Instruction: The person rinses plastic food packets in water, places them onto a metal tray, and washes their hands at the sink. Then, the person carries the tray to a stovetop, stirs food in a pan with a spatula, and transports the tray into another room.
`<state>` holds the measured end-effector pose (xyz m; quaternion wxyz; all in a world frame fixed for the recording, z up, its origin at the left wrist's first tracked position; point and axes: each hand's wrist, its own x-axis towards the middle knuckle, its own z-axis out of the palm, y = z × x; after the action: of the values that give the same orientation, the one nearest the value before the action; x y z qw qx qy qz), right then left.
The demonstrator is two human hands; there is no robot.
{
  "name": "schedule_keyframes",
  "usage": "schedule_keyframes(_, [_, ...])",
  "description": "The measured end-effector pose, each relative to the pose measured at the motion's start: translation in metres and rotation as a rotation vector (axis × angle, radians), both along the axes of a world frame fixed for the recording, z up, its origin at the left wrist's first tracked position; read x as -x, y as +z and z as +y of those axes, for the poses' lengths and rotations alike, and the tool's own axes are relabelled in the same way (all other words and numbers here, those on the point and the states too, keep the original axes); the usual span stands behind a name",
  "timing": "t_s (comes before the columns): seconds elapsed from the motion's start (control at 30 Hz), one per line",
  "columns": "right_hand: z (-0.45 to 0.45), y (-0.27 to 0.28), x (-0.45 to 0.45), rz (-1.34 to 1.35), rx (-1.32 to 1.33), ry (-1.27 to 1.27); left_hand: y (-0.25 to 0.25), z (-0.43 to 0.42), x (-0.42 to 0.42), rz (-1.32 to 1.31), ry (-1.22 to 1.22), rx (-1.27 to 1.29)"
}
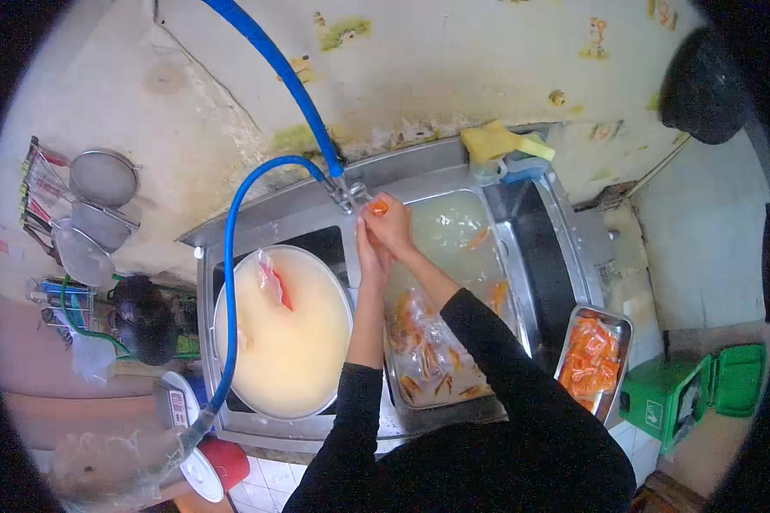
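Observation:
Both hands meet just below the metal tap (344, 195) at the back of the sink. My right hand (390, 227) is wrapped round a small orange piece (378, 207), part of which shows between the fingers. My left hand (372, 252) is pressed against it from the left, its fingers mostly hidden. Right of the hands, a metal tray of cloudy water (445, 215) holds several orange pieces and clear plastic packets (419, 329). To the left stands a large round basin of cloudy yellowish liquid (287, 368), with a red and clear packet (274, 282) in it.
A blue hose (233, 256) arches over the basin's left side. Yellow cloths (492, 141) lie at the sink's back corner. A metal tray of orange packets (589, 359) sits at the right, near a green bin (667, 398). Strainers (103, 178) hang at the left.

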<state>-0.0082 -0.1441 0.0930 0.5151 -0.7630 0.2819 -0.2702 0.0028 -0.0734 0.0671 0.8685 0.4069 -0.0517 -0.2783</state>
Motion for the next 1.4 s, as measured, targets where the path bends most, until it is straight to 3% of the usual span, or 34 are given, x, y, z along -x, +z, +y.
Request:
schedule_keyframes(0.17, [0.015, 0.015, -0.026, -0.195, -0.271, -0.021, -0.013, 0.004, -0.013, -0.063, 0.092, -0.068])
schedule_keyframes(0.27, [0.029, -0.025, -0.051, -0.41, -0.239, 0.03, -0.024, 0.003, -0.03, -0.096, 0.261, 0.082])
schedule_keyframes(0.3, [0.029, -0.011, -0.035, -0.285, -0.13, 0.178, -0.021, 0.004, -0.036, -0.053, 0.274, 0.051])
schedule_keyframes(0.37, [0.031, 0.001, -0.024, -0.307, -0.014, 0.186, -0.036, 0.007, -0.053, -0.013, 0.288, 0.028])
schedule_keyframes(0.4, [0.031, 0.008, -0.02, -0.328, 0.097, 0.188, -0.067, 0.007, -0.07, -0.086, 0.18, 0.069])
schedule_keyframes(0.43, [0.031, 0.016, -0.013, -0.331, 0.1, 0.188, -0.065, 0.006, -0.071, -0.157, 0.071, 0.106])
schedule_keyframes(0.47, [0.031, 0.024, -0.007, -0.17, 0.302, 0.122, -0.063, 0.007, -0.07, -0.158, 0.072, 0.109])
schedule_keyframes(0.5, [0.03, 0.029, -0.002, -0.008, 0.501, 0.054, -0.023, 0.005, -0.053, -0.229, 0.155, -0.113])
schedule_keyframes(0.53, [0.026, 0.033, -0.001, -0.01, 0.505, 0.054, 0.003, 0.002, -0.042, -0.298, 0.238, -0.335])
schedule_keyframes(0.63, [0.013, 0.036, -0.007, 0.13, 0.516, 0.047, 0.011, -0.009, -0.039, -0.17, 0.337, -0.373])
schedule_keyframes(0.73, [-0.006, 0.014, -0.031, 0.094, 0.422, 0.162, 0.017, 0.006, -0.044, -0.198, 0.129, -0.434])
schedule_keyframes(0.8, [-0.016, 0.005, -0.043, -0.09, -0.399, 0.412, 0.021, 0.002, -0.043, -0.171, 0.139, -0.377])
schedule_keyframes(0.83, [-0.017, 0.004, -0.043, -0.096, -0.392, 0.418, 0.024, -0.002, -0.044, -0.143, 0.144, -0.324])
schedule_keyframes(0.9, [-0.011, -0.005, -0.037, -0.373, -0.511, 0.472, 0.029, -0.002, -0.049, -0.117, 0.156, -0.269])
schedule_keyframes(1.03, [-0.011, -0.009, -0.028, -0.405, -0.241, 0.428, 0.024, 0.004, -0.057, -0.264, 0.062, -0.429])
schedule_keyframes(1.1, [-0.015, 0.008, -0.029, -0.046, -0.031, 0.117, 0.026, -0.001, -0.053, -0.322, 0.008, -0.465])
schedule_keyframes(1.13, [-0.017, 0.02, -0.03, -0.05, -0.033, 0.113, 0.03, -0.005, -0.043, -0.389, 0.084, -0.421])
schedule_keyframes(1.2, [-0.018, 0.035, -0.034, 0.274, 0.061, 0.089, 0.03, -0.008, -0.038, -0.459, 0.159, -0.378])
schedule_keyframes(1.23, [-0.015, 0.029, -0.04, 0.273, 0.06, 0.091, 0.024, -0.007, -0.04, -0.517, 0.231, -0.373])
schedule_keyframes(1.3, [-0.013, 0.012, -0.056, -0.104, -0.12, 0.164, 0.015, -0.006, -0.047, -0.575, 0.307, -0.364])
schedule_keyframes(1.4, [-0.016, -0.001, -0.071, 0.014, -0.26, 0.338, 0.012, 0.002, -0.055, -0.684, 0.329, -0.473])
